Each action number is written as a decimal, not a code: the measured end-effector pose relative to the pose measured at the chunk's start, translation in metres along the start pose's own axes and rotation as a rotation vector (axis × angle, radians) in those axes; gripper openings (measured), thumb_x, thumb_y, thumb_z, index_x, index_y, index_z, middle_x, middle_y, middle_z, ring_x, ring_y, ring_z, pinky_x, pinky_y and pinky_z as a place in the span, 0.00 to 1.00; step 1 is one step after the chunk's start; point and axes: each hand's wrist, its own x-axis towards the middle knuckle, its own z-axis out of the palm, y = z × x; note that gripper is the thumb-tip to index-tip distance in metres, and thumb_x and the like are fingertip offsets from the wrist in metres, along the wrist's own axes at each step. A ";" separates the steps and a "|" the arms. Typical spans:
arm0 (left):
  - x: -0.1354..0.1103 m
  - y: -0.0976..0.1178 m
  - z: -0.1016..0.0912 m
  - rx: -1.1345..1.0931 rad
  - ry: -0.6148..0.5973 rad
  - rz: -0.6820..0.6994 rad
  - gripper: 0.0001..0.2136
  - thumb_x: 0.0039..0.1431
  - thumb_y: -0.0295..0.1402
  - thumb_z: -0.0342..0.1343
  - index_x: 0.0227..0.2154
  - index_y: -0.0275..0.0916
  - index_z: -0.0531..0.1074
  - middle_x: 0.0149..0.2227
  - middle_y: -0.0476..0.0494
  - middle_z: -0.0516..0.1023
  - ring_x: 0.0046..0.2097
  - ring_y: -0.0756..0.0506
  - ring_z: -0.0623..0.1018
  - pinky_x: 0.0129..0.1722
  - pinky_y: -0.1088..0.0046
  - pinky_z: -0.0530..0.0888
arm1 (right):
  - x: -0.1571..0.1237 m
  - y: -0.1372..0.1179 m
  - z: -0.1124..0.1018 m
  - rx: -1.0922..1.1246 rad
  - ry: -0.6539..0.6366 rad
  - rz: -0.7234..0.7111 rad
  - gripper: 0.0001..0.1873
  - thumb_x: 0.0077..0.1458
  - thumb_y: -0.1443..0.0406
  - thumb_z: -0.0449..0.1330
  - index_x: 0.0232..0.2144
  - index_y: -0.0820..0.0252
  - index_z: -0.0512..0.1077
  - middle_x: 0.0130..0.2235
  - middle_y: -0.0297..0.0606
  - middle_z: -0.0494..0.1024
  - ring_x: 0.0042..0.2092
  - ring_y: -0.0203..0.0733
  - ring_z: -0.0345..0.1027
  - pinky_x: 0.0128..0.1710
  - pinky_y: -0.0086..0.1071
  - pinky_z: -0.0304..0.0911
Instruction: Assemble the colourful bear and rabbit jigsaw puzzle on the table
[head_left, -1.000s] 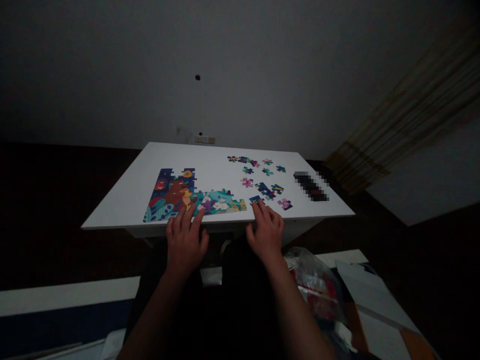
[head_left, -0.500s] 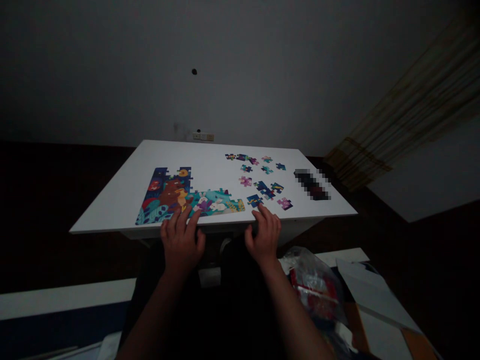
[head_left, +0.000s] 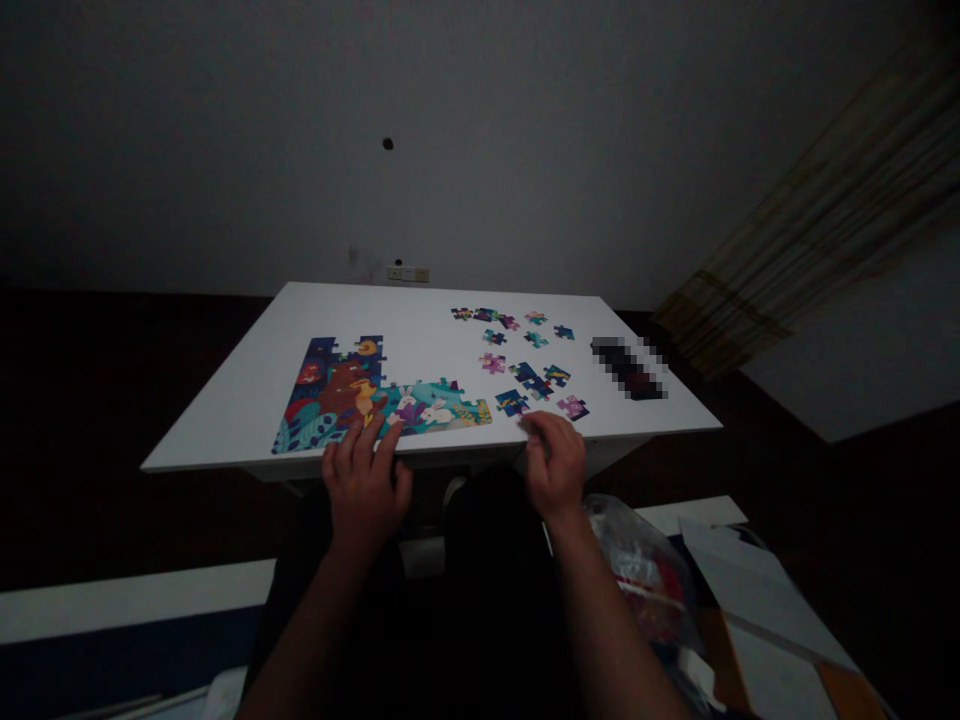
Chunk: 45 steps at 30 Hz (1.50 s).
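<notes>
White table [head_left: 409, 335], near edge: my left hand [head_left: 364, 495] there, fingers loosely spread, at the part-built puzzle [head_left: 346, 385], left side. My right hand [head_left: 556, 465] curled, can't tell if gripping, just beside a dark-blue piece [head_left: 512, 402]. Loose pieces [head_left: 493, 363] scattered right and far; pixelated dark object [head_left: 628, 367] farther right.

Part-assembled jigsaw [head_left: 346, 388], left: one. Loose jigsaw pieces [head_left: 513, 403], right: about thirteen (some touch, clouding the tally). White table [head_left: 247, 370]: one. Left hand [head_left: 364, 490]: one. Right hand [head_left: 559, 465]: one.
</notes>
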 end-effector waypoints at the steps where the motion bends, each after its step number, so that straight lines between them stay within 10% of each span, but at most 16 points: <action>1: 0.000 0.000 0.000 0.001 -0.001 0.002 0.33 0.72 0.32 0.65 0.78 0.51 0.77 0.79 0.32 0.81 0.82 0.23 0.73 0.87 0.28 0.56 | 0.013 0.003 -0.008 -0.036 0.059 0.037 0.22 0.76 0.62 0.53 0.56 0.53 0.88 0.57 0.53 0.90 0.61 0.65 0.81 0.66 0.60 0.73; 10: 0.000 0.004 -0.005 0.042 -0.003 0.027 0.29 0.76 0.31 0.63 0.77 0.49 0.77 0.80 0.32 0.79 0.83 0.25 0.73 0.87 0.30 0.58 | 0.097 0.013 -0.035 -0.442 -0.298 0.226 0.27 0.78 0.51 0.69 0.62 0.69 0.90 0.63 0.70 0.85 0.65 0.73 0.74 0.61 0.56 0.66; 17: 0.000 0.003 -0.006 0.067 -0.001 0.042 0.30 0.76 0.31 0.62 0.78 0.49 0.76 0.81 0.33 0.78 0.82 0.25 0.75 0.86 0.32 0.61 | 0.098 0.023 -0.024 -0.392 -0.267 0.214 0.25 0.77 0.53 0.70 0.63 0.66 0.90 0.62 0.69 0.85 0.62 0.71 0.78 0.58 0.55 0.68; 24: 0.001 0.007 -0.014 0.037 -0.079 0.004 0.30 0.76 0.32 0.62 0.78 0.48 0.78 0.82 0.33 0.78 0.84 0.25 0.72 0.87 0.32 0.62 | 0.115 0.032 -0.022 -0.184 -0.205 0.338 0.13 0.58 0.57 0.78 0.44 0.48 0.85 0.53 0.56 0.90 0.60 0.76 0.81 0.63 0.67 0.71; 28: 0.002 0.013 -0.019 0.015 -0.107 -0.007 0.30 0.76 0.32 0.61 0.79 0.48 0.77 0.83 0.32 0.76 0.84 0.23 0.72 0.87 0.31 0.62 | 0.104 0.007 -0.015 0.202 -0.117 0.279 0.10 0.60 0.51 0.71 0.38 0.44 0.77 0.41 0.46 0.87 0.47 0.67 0.84 0.55 0.62 0.78; 34: 0.004 0.015 -0.023 0.037 -0.137 0.006 0.29 0.78 0.32 0.60 0.79 0.45 0.77 0.83 0.29 0.76 0.84 0.23 0.72 0.86 0.30 0.65 | 0.074 -0.076 0.023 0.869 -0.324 0.300 0.26 0.54 0.49 0.76 0.50 0.46 0.72 0.44 0.37 0.85 0.40 0.56 0.90 0.40 0.46 0.82; 45: 0.005 0.022 -0.031 0.050 -0.163 -0.009 0.30 0.77 0.31 0.60 0.80 0.45 0.76 0.83 0.29 0.76 0.84 0.23 0.72 0.85 0.31 0.69 | 0.094 -0.103 0.071 0.790 -0.595 0.159 0.14 0.62 0.53 0.71 0.46 0.52 0.86 0.31 0.32 0.84 0.35 0.44 0.78 0.41 0.38 0.74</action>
